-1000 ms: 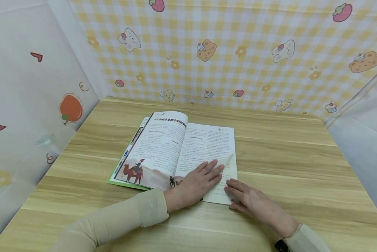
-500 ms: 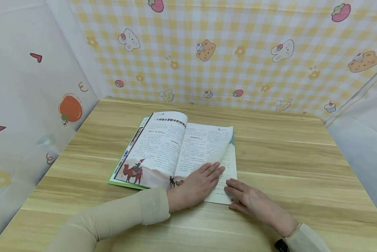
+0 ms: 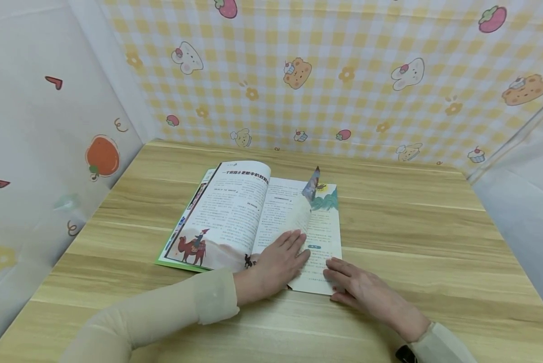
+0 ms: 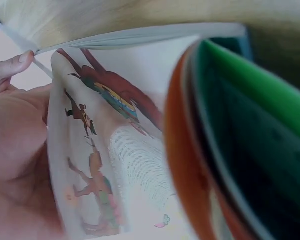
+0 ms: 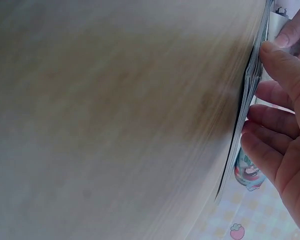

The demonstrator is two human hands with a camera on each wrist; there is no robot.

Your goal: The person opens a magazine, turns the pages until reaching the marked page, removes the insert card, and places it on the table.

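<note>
An open magazine (image 3: 235, 217) lies on the wooden table, its left page showing a rider on a red camel. My left hand (image 3: 273, 264) lies over the lower right page with fingers extended against a lifted page (image 3: 296, 219). This page bends over toward the left, its upper corner standing up and showing a coloured back. Text and a green-blue picture (image 3: 325, 199) show on the page beneath. At the lower right corner my right hand (image 3: 366, 290) touches the edge with loosely extended fingers. The right wrist view shows its thumb and fingertips along the page edges (image 5: 246, 95).
The wooden table (image 3: 412, 227) extends around the magazine on all sides. A yellow checked cloth (image 3: 344, 101) with cartoon prints hangs behind it, and a white printed sheet (image 3: 35, 126) stands at the left.
My left hand has slid left, pushing the page from nearly flat into a leftward curl, so the picture beneath is uncovered. The right hand has stayed at the corner.
</note>
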